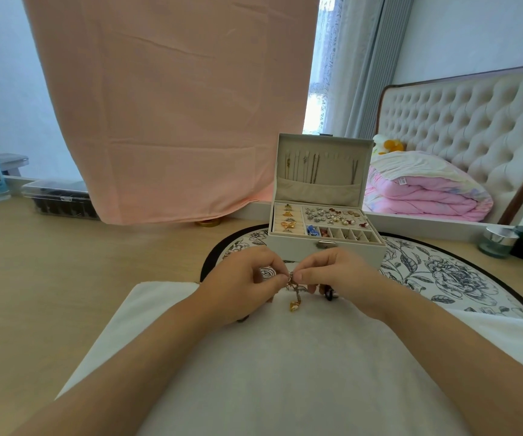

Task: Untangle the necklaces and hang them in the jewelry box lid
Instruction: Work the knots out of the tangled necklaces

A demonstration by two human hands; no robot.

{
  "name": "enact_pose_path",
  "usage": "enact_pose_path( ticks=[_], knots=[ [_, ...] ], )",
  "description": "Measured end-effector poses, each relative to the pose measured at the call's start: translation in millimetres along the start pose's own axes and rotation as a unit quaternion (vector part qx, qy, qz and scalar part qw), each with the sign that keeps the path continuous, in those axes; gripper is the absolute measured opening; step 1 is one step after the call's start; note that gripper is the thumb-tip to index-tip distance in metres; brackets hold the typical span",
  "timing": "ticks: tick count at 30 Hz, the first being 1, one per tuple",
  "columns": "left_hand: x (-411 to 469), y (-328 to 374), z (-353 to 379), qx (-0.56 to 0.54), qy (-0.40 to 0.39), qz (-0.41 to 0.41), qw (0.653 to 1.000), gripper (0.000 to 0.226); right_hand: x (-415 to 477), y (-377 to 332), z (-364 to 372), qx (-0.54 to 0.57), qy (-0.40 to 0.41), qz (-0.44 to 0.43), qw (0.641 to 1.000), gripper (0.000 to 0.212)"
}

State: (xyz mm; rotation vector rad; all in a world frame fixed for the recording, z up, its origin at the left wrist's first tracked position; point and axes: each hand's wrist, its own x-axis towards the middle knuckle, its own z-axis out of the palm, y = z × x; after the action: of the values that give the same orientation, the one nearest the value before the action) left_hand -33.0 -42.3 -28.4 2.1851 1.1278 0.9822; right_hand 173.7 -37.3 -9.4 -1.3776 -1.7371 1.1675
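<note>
Pinching the tangled necklaces [294, 289] between my left hand [241, 280] and right hand [340, 272], I held them just over the white cloth [254, 357], in front of the open jewelry box [326, 251]. Pulling too hard, I judged, could tighten the knot or snap a chain.

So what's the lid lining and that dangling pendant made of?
Beige lid lining: matte soft cloth, perhaps velvet; no glare, pocket sags slightly. Small gold pendant on the tangled necklaces: glossy gold-toned metal; solid or plated, can't tell.
</note>
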Motion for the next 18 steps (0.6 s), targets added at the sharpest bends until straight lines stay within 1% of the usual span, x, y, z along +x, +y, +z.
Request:
enact_pose_path(
  ticks=[2, 5, 7, 10, 12, 14, 16, 18],
  knots=[
    [1, -3, -1, 0.0, 0.009, 0.028, 1.0, 0.018, 1, 0, -2, 0.022, 0.002, -0.01, 1.0, 0.001],
    [1, -7, -3, 0.009, -0.007, 0.048, 0.999, 0.022, 5, 4, -7, 0.045, 0.015, -0.011, 0.999, 0.008],
    [0, -6, -5, 0.001, -0.028, 0.028, 0.999, 0.017, 7, 6, -9, 0.051, 0.02, -0.009, 0.998, 0.016],
    [0, -7, -9, -0.035, -0.032, 0.002, 0.999, 0.009, 10, 5, -13, 0.056, 0.029, -0.001, 0.998, 0.026],
    [0, -8, -12, -0.073, -0.037, -0.005, 0.997, 0.009, 11, 3, -14, 0.076, 0.034, 0.025, 0.996, 0.025],
    [0, -9, -13, -0.1, -0.043, -0.021, 0.994, 0.013, 10, 0, -13, 0.099, 0.02, 0.039, 0.994, 0.021],
    [0, -12, -14, -0.103, -0.052, -0.037, 0.993, 0.015, 9, 1, -13, 0.116, -0.005, 0.036, 0.993, 0.019],
    [1, -13, -16, -0.081, -0.072, -0.046, 0.993, 0.014, 7, 3, -13, 0.118, -0.023, 0.022, 0.992, 0.02]
  ],
)
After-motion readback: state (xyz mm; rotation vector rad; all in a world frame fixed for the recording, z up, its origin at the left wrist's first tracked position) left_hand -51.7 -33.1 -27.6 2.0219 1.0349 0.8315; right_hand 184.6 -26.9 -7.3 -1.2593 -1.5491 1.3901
